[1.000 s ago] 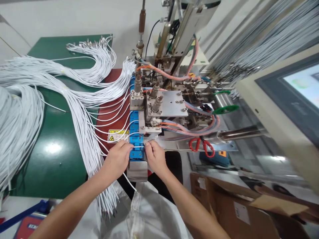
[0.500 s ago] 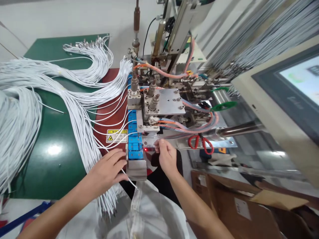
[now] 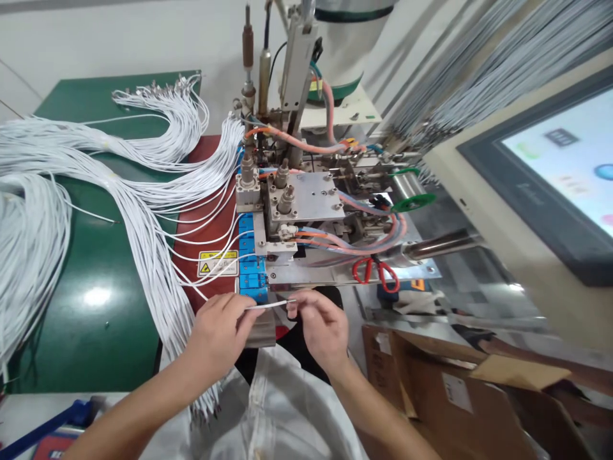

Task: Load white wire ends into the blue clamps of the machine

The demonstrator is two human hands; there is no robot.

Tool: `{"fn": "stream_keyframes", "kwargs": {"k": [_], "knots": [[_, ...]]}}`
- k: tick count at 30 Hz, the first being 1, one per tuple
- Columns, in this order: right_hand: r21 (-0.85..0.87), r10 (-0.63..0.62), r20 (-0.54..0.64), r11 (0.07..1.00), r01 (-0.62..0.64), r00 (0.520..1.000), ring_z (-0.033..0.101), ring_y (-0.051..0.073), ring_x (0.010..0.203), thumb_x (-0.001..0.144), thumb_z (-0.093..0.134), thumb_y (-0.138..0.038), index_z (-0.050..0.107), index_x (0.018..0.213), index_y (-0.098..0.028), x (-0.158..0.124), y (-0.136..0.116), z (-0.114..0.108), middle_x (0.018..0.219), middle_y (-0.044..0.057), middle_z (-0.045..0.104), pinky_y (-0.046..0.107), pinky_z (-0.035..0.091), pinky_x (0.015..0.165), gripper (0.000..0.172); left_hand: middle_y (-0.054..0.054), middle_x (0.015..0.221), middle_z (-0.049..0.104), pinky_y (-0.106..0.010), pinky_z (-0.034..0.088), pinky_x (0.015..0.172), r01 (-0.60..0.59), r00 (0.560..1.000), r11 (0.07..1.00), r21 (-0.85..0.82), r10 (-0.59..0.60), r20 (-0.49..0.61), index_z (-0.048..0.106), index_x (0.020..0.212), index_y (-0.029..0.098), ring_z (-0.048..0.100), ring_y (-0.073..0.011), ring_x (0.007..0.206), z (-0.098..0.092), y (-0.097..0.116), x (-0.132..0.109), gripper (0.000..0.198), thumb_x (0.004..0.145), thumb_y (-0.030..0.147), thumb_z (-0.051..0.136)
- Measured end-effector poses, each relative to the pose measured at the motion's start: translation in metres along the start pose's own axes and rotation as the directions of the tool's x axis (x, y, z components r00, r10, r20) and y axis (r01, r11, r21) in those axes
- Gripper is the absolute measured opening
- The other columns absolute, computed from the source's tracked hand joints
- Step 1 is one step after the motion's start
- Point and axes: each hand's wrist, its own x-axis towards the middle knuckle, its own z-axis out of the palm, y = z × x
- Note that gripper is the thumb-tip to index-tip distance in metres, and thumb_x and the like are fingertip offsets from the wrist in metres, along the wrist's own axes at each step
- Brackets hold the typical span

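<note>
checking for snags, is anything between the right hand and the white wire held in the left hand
Nothing visible: the white wire reaches from the left hand to the right hand's fingers. The blue blocks lie beyond it.

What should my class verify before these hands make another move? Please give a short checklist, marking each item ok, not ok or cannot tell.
1. Left hand has a grip on the white cable: ok, pinched between thumb and fingers.
2. Right hand has a firm grip on the cable's end: cannot tell; its fingertips are at the end, but their hold is unclear.
3. Held cable seated in the blue blocks: not ok, it is up in the hands.
4. Cable tip undamaged: cannot tell, too small.
5. Red-handled scissors away from both hands: ok, farther right.
6. Screen lit: ok.
</note>
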Motion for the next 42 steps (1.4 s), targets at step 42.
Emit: {"fn": "stream_keyframes", "kwargs": {"k": [42], "knots": [[-0.207,-0.033,-0.064,0.978,0.019,0.997,0.052,0.013,0.060,0.073,0.056,-0.018,0.060,0.062,-0.017,0.009,-0.017,0.034,0.062,0.001,0.056,0.025,0.045,0.056,0.012,-0.004,0.080,0.064,-0.025,0.050,0.069,0.337,0.931,0.740,-0.583,-0.355,0.088,0.066,0.081,0.018,0.061,-0.0147,0.075,0.013,0.011,0.008,0.014,0.080,0.025,0.054]]}}
